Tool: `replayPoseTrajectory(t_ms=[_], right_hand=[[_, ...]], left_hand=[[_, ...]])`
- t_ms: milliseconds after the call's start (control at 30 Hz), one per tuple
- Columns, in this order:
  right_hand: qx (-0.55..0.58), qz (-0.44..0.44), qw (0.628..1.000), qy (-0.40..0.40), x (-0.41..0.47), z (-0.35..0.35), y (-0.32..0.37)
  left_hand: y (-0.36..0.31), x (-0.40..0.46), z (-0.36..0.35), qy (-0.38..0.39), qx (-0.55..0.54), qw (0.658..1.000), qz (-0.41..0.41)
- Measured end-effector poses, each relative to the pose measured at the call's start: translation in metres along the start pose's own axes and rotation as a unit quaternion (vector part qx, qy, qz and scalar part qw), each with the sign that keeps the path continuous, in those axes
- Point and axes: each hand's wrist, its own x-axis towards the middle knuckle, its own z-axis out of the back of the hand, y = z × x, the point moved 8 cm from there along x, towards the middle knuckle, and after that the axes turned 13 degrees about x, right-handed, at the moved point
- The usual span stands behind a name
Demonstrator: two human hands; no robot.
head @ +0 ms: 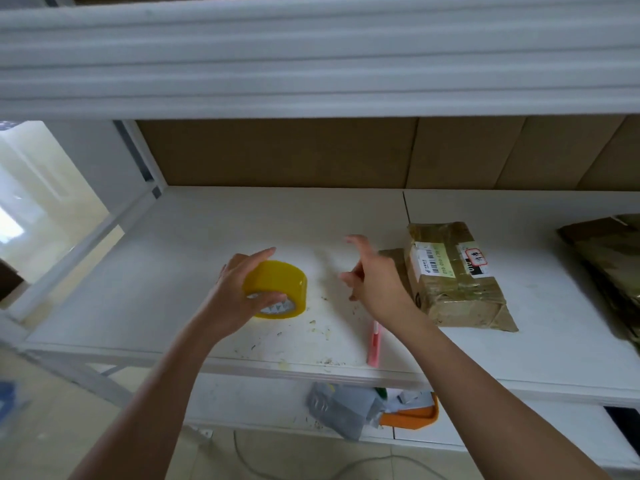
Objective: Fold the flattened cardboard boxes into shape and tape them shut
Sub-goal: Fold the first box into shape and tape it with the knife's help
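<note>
**Left hand on tape roll, right hand free above shelf**

Left hand (239, 292): fingers curled round the roll of tape (277, 289), thumb across the near face over the core, index stretched along the far rim. Firm grasp. Can't tell if the roll sits on the shelf (173, 271) or is lifted just off it.

Right hand (374, 282): holding nothing. Fingers spread and loosely bent, in the air above the shelf, just right of the roll and apart from it. Motion blur at the fingertips.

Tape roll: yellow, glossy, translucent, wide band, pale printed core. Left of centre on the shelf board.

Shelf: white board, matte, scuffed, with dark specks and small debris near the front edge. White metal frame. Brown cardboard sheets (294, 154) stand upright along the back, flat and plain.

Parcel (457, 278): rectangular, brown, wrapped in shiny clear tape, wrinkled, white barcode label and a red-edged sticker on top. Lies flat just right of the right hand. A second, smaller wrapped piece (394, 261) touches its left side, partly hidden by the hand.

Another taped brown package (602, 258) at the right edge, cut off by the frame.

Pink cutter (374, 344): slim plastic, lying near the front edge, partly under the right wrist.

Lower shelf: orange tray (415, 419) holding crumpled grey plastic bags (343, 407); something green tucked behind, too hidden to identify.
</note>
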Motion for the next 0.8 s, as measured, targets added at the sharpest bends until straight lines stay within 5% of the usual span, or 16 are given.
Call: replayPoseTrajectory(t_ms=[333,533,667,800], right_hand=[[0.018,0.012,0.987,-0.162,-0.027,0.098,-0.012],[0.021,-0.028,0.973,-0.23,-0.057,0.157,-0.042],[0.083,-0.016,0.954,-0.286,-0.083,0.2,-0.057],[0.088,-0.023,0.954,-0.285,-0.096,0.207,-0.07]], left_hand=[[-0.083,0.001,-0.01,-0.029,-0.004,0.994,-0.108],[-0.152,0.015,-0.025,-0.012,0.124,0.981,-0.149],[-0.173,0.015,-0.047,0.01,0.306,0.932,-0.195],[-0.178,0.011,-0.065,0.05,0.299,0.937,-0.173]])
